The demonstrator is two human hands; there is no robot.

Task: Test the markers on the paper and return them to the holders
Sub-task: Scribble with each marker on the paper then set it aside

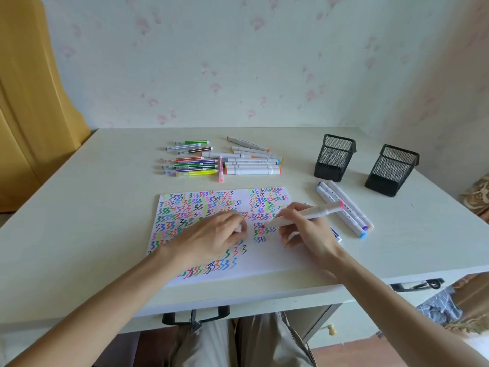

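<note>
White marker (304, 214) pinched in right hand (304, 231)

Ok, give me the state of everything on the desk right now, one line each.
Right hand: grips uncapped marker, red tip at the paper.
Left hand: curled on the paper, holds a white cap.
Paper: flat, mostly covered in squiggles.
Two mesh holders: upright, no markers visible inside.
Loose markers: lying behind the paper, capped.
Three markers: lying right of the paper.
</note>
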